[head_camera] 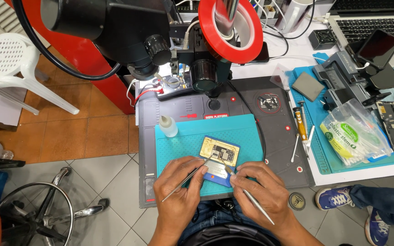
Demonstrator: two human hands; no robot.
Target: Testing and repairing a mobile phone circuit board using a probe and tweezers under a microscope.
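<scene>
An opened blue phone (221, 158) lies on a teal mat (183, 141) at the near edge of the table, its gold-coloured inner board exposed. My left hand (181, 191) grips a thin metal tool like tweezers (185, 180), whose tip reaches the phone's left side. My right hand (263, 189) holds a second slim metal tool (251, 198) like a pen, its tip down on the phone's lower middle. Both hands rest on the mat's front edge.
A black microscope (128, 32) and a red tape roll (231, 27) hang over the dark work mat (274, 136). A small white bottle (168, 125) stands left of the phone. Screwdrivers, a cotton swab bag (354, 134), phones and a laptop lie to the right. Another person's shoes (336, 197) show lower right.
</scene>
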